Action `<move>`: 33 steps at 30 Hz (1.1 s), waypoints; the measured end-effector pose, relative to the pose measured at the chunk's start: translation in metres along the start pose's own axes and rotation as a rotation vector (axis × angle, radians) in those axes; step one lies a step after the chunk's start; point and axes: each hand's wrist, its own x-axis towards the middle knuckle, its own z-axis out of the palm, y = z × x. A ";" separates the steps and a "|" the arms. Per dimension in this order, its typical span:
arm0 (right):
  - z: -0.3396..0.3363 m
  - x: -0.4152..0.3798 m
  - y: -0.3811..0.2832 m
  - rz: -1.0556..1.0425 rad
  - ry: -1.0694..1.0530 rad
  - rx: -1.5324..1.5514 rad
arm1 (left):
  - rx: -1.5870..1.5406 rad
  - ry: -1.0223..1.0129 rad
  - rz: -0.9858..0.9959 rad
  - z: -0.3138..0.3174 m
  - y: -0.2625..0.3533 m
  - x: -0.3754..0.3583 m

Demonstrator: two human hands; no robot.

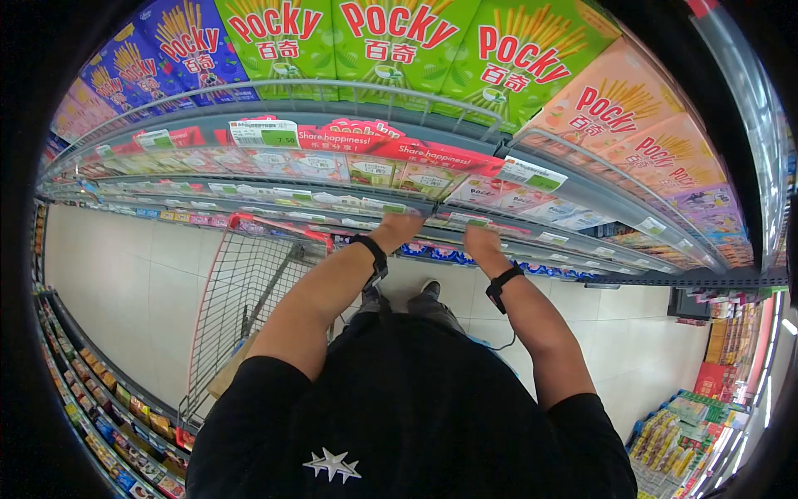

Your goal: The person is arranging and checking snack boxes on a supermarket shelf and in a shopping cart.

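With both arms stretched to the lower shelf (532, 249), left hand (397, 229) and right hand (482, 243) sit on the small snack boxes (478, 220) there, finger state unclear, so looks like mid-reach; next needs a firm grip on one box.

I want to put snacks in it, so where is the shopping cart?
In the head view, the shopping cart stands on the person's left, on the tiled floor beside the left arm, just below the snack shelves that both hands reach into.
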 end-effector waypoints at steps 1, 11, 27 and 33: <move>-0.001 -0.001 0.000 0.010 0.012 -0.010 | 0.000 -0.001 0.001 -0.001 0.001 0.000; -0.002 0.001 0.008 -0.058 -0.071 0.006 | -0.193 -0.148 -0.132 -0.031 0.009 -0.004; -0.001 0.008 0.014 -0.078 -0.082 0.050 | -0.249 -0.311 -0.177 -0.062 0.013 -0.002; -0.015 0.003 -0.002 -0.044 -0.125 0.060 | -0.221 -0.290 -0.093 -0.075 0.011 -0.008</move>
